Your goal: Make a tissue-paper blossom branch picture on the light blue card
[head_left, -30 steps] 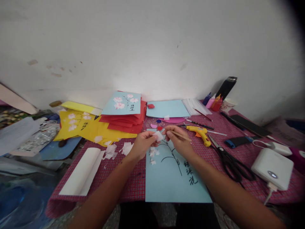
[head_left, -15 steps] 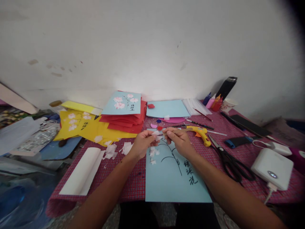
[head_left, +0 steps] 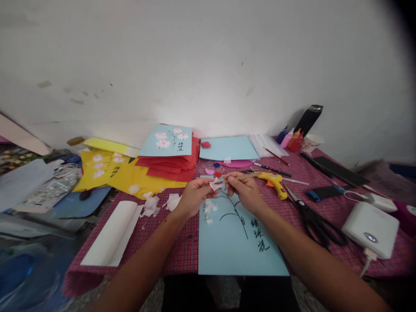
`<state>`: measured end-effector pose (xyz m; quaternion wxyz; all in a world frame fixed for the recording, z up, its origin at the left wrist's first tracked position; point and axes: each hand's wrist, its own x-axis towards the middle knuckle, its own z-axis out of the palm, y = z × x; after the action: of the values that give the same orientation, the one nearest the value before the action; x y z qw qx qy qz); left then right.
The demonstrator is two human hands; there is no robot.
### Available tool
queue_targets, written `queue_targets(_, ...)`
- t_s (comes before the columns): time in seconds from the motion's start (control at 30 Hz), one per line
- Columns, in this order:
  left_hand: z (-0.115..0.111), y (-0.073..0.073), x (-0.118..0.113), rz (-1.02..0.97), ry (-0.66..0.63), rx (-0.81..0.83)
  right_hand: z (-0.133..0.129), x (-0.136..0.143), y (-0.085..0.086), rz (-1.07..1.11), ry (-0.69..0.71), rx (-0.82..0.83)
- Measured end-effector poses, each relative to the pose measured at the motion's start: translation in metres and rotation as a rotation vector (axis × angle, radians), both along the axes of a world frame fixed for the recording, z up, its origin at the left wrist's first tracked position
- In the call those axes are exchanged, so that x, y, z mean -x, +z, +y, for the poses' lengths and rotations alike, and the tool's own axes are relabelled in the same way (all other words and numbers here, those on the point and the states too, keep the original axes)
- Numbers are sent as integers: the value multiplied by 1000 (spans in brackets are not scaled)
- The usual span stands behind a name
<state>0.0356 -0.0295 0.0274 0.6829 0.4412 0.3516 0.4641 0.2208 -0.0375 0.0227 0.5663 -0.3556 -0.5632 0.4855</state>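
Between the thumb and fingers of my left hand (head_left: 196, 194) is a small crumpled piece of white tissue paper (head_left: 215, 184). Close by on the right, my right hand (head_left: 244, 191) is closed on a thin brownish stick (head_left: 250, 176), whose tip is near the tissue. Both hands are over the top of a light blue sheet (head_left: 224, 255) with a painted black branch (head_left: 231, 207) and black characters (head_left: 258, 234). Some torn white tissue scraps (head_left: 208, 210) lie on the sheet's left side, below my left hand.
A yellow glue gun (head_left: 274, 181) and black-handled scissors (head_left: 313, 221) lie at the right, near a white power bank (head_left: 372, 227). More tissue scraps (head_left: 151, 204) and folded white paper (head_left: 110, 234) lie left. Behind are a finished flower picture (head_left: 159, 149), red sheets (head_left: 172, 173) and small paint bottles (head_left: 289, 139).
The tissue piece in my left hand has turned and looks more folded up. My two hands stay in nearly the same place.
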Motion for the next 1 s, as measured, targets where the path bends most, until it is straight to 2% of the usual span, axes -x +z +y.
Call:
queue_targets(0.17,2,-5,0,16,-5,-39,3,0,-2,106,39,91)
queue_targets(0.33,3,-6,0,40,14,-37,4,2,-3,108,66,137)
queue_targets(0.57,2,-9,-1,86,-4,-65,1,5,-1,-69,-59,39)
queue_targets(0.77,1,-8,-1,93,-13,-72,1,-1,-3,48,44,-4)
queue_targets(1.0,1,-8,-1,110,-23,-95,2,2,-2,-50,-31,27)
